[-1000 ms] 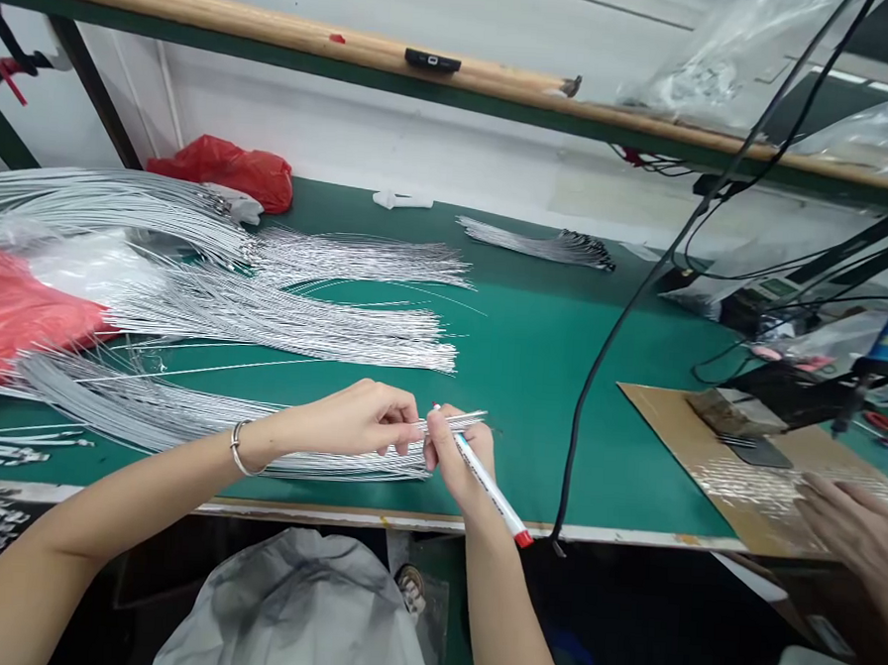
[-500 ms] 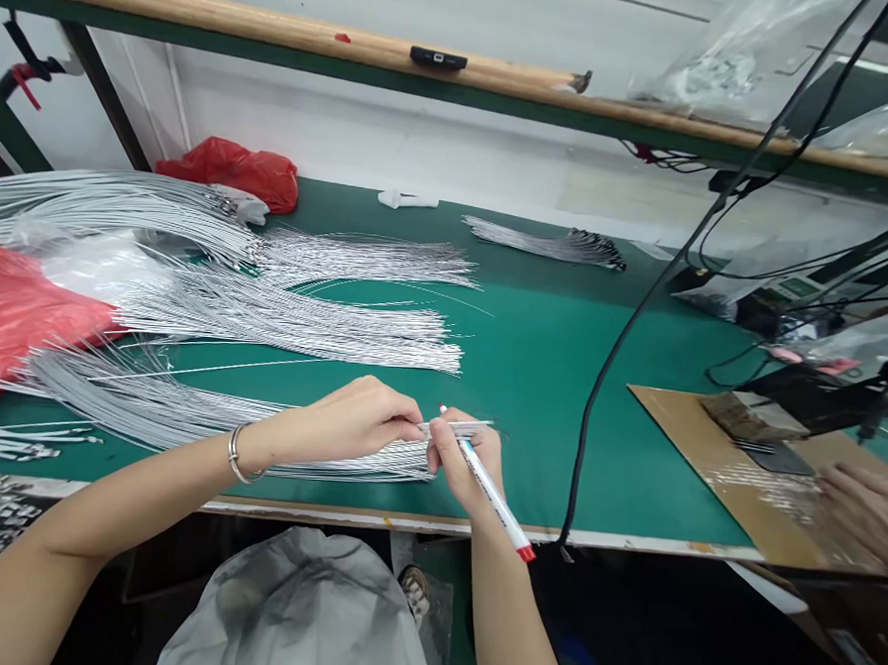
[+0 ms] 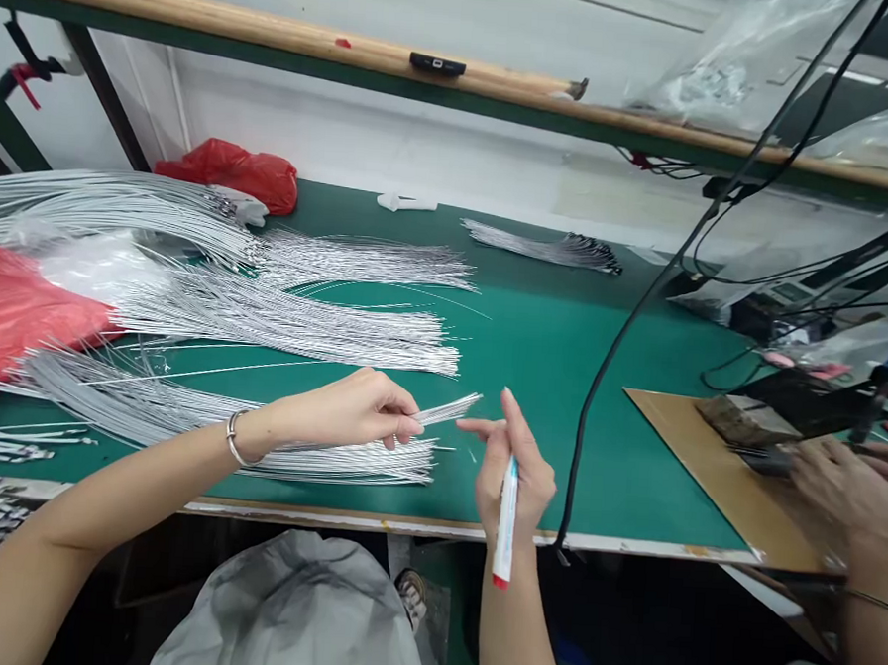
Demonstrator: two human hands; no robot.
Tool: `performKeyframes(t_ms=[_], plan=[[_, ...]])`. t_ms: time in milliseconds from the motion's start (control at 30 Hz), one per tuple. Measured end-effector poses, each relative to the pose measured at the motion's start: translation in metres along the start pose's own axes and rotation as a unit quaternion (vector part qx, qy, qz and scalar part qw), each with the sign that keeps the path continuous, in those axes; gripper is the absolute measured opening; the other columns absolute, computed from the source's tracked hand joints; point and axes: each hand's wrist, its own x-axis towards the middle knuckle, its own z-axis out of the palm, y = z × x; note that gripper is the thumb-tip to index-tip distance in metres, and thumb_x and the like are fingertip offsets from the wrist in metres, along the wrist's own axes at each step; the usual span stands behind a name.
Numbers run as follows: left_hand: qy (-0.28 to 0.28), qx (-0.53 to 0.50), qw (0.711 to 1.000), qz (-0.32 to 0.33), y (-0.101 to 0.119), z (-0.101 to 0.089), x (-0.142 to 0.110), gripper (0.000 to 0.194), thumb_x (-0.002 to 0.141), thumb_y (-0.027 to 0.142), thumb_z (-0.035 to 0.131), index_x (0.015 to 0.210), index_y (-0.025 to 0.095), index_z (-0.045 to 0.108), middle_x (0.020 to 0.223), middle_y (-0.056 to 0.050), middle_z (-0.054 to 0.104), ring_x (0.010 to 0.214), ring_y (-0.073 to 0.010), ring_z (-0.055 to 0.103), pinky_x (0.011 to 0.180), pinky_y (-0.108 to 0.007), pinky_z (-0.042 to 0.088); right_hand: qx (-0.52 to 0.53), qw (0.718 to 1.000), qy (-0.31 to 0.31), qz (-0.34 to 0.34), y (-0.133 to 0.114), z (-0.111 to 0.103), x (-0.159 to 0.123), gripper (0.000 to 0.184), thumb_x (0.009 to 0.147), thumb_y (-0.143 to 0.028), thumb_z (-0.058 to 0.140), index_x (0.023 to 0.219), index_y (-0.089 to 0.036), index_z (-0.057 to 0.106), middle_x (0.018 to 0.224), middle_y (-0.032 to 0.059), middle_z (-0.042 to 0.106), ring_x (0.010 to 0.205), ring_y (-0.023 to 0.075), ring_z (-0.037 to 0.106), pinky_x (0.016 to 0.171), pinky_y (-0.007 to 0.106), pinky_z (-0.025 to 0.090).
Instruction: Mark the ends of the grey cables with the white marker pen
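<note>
My left hand (image 3: 361, 411) pinches a small bundle of thin silver wires (image 3: 447, 410) near their tips, lifted a little above the green table mat (image 3: 547, 348). My right hand (image 3: 515, 465) hovers just right of the wire tips, apart from them, with a white marker with a red cap (image 3: 506, 519) tucked in its palm, pointing down; its index finger is stretched up. More wire bundles (image 3: 288, 314) fan out across the mat to the left of my hands.
Red plastic bags (image 3: 13, 315) lie left and at the back (image 3: 233, 171). A black cable (image 3: 623, 332) hangs down to the table edge. Another person's hand (image 3: 849, 488) works on a cardboard sheet (image 3: 704, 475) at right. A smaller wire bundle (image 3: 545, 245) lies far back.
My right hand has let go of the wire tips and drawn back to the right, turning the marker to point downward. The left hand keeps its pinch on the wires.
</note>
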Motion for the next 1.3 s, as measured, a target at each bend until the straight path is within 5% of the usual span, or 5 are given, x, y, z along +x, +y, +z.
performKeyframes(t_ms=[133,633,833,1000,1300], plan=[[0.001,-0.012,1.000,-0.013,-0.001,0.000,0.002,0.029,0.086,0.035,0.052,0.075,0.012,0.065,0.070,-0.005,0.066,0.067,-0.0141,0.065,0.058,-0.019,0.045,-0.030,0.994,-0.072,-0.076,0.000,-0.002,0.004,0.040,0.090,-0.015,0.042,0.128,-0.022,0.054,0.069,0.0020,0.066,0.063,0.0153,0.058,0.067,0.032,0.049],[0.039,-0.070,0.997,-0.010,-0.010,0.008,0.011,0.033,0.085,0.041,0.055,0.084,0.011,0.069,0.066,-0.005,0.066,0.064,-0.0150,0.066,0.051,-0.017,0.044,-0.062,0.985,-0.074,-0.143,-0.013,0.017,-0.011,0.056,0.086,-0.006,0.041,0.139,-0.023,0.039,0.065,0.0006,0.063,0.060,0.0162,0.049,0.061,0.030,0.046],[0.023,-0.018,0.999,0.042,-0.001,0.010,0.001,0.032,0.091,0.035,0.046,0.084,0.012,0.067,0.068,-0.005,0.067,0.061,-0.0122,0.065,0.055,-0.017,0.046,-0.014,0.990,-0.136,-0.027,-0.007,-0.006,0.006,0.013,0.083,-0.025,0.055,0.091,-0.020,0.063,0.059,-0.0012,0.061,0.062,0.0155,0.055,0.075,0.033,0.046],[-0.040,0.000,0.997,0.060,0.004,0.010,-0.002,0.027,0.092,0.025,0.043,0.087,0.013,0.067,0.067,-0.004,0.067,0.061,-0.0118,0.065,0.057,-0.017,0.046,0.133,0.940,-0.302,0.086,-0.014,-0.002,0.010,0.042,0.089,-0.038,0.044,0.051,-0.020,0.040,0.040,-0.0055,0.041,0.038,0.0076,0.037,0.042,0.022,0.032],[-0.056,0.070,0.995,0.050,0.007,0.005,-0.003,0.019,0.090,0.026,0.048,0.088,0.015,0.064,0.070,-0.001,0.066,0.060,-0.0110,0.060,0.053,-0.017,0.039,0.170,0.937,-0.286,0.110,-0.010,0.006,0.007,0.048,0.090,-0.041,0.043,0.048,-0.020,0.037,0.037,-0.0051,0.039,0.037,0.0075,0.035,0.042,0.023,0.028]])
